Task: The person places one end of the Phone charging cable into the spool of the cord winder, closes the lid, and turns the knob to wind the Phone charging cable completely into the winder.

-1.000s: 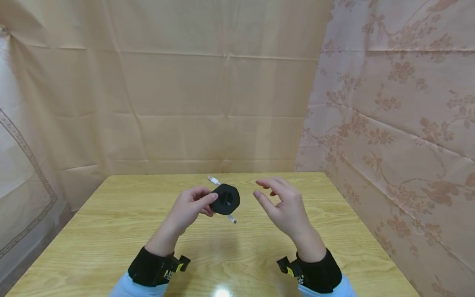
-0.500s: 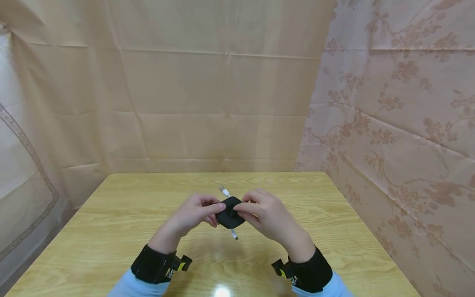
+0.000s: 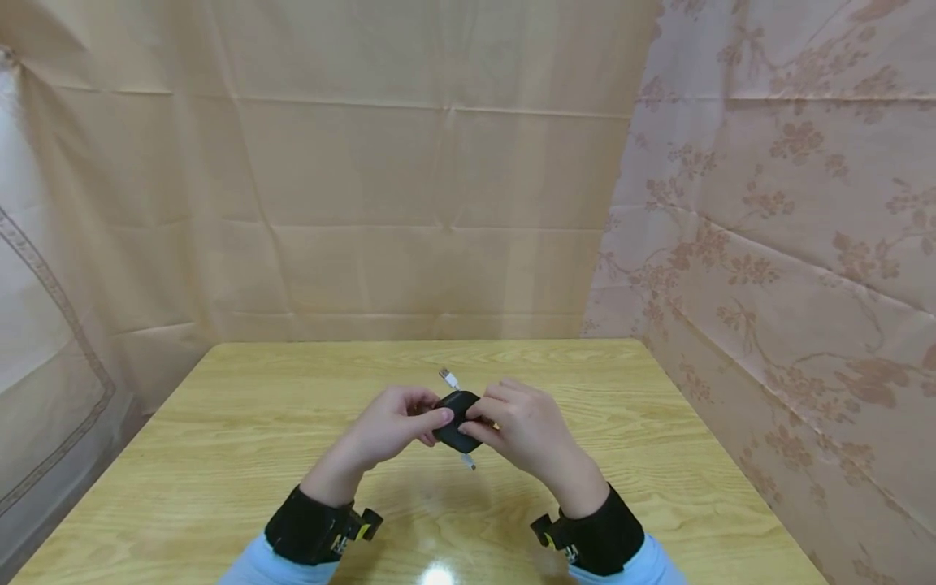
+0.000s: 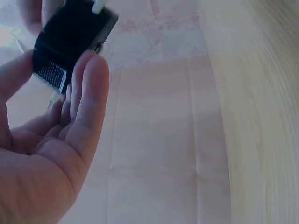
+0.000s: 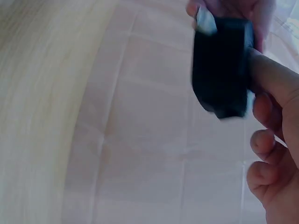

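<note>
A black, many-sided cable winder is held above the table in the head view. A white cable's USB plug sticks out on its far side, and a smaller white plug on its near side. My left hand grips the winder's left edge, thumb on top. The thumb and fingers of my right hand pinch the winder near the middle of its top and hide part of it. In the left wrist view, the winder shows a ribbed patch on its side. Its thick side fills the right wrist view's upper part.
A light wood-grain table lies beneath both hands. Beige cloth hangs behind it, and flower-patterned cloth runs along the right side. Each wrist wears a black band with a small camera.
My right hand, apart from the winder a second ago, has come left and taken hold of it. The winder has moved slightly right and toward me, and has tilted.
</note>
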`<action>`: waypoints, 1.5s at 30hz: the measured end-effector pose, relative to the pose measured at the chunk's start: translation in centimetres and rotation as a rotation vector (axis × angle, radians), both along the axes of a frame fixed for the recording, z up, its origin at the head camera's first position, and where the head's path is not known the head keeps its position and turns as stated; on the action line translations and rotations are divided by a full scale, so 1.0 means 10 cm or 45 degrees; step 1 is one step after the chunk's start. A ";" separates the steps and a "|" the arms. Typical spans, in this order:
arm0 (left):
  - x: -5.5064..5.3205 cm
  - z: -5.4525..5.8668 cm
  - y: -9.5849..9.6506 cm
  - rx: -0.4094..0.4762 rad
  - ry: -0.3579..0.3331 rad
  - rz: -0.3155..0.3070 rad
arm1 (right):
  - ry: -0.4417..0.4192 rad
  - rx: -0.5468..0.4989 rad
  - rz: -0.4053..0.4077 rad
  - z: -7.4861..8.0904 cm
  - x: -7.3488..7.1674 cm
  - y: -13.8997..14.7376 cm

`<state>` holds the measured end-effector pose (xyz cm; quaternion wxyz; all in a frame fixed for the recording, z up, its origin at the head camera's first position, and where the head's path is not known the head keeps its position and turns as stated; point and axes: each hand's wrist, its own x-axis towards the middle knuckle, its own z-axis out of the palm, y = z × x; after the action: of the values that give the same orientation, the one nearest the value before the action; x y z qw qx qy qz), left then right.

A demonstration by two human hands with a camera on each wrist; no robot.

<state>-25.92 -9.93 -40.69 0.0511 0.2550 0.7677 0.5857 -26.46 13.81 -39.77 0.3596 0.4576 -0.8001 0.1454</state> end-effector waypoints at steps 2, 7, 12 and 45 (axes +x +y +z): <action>0.01 0.00 0.04 0.014 0.033 0.043 | 0.013 -0.029 -0.043 -0.02 -0.01 -0.02; 0.02 0.01 0.15 0.038 0.188 0.190 | 0.037 -0.119 -0.211 -0.07 -0.01 -0.10; -0.01 -0.04 0.21 0.020 0.360 0.302 | -0.058 -0.226 -0.388 -0.10 0.02 -0.23; -0.05 0.02 0.01 -0.063 0.312 0.372 | -0.487 -0.730 -0.006 0.13 0.00 -0.05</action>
<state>-26.44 -9.86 -40.50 -0.1219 0.2091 0.8112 0.5323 -26.44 13.27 -38.47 0.3175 0.3004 -0.7807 0.4466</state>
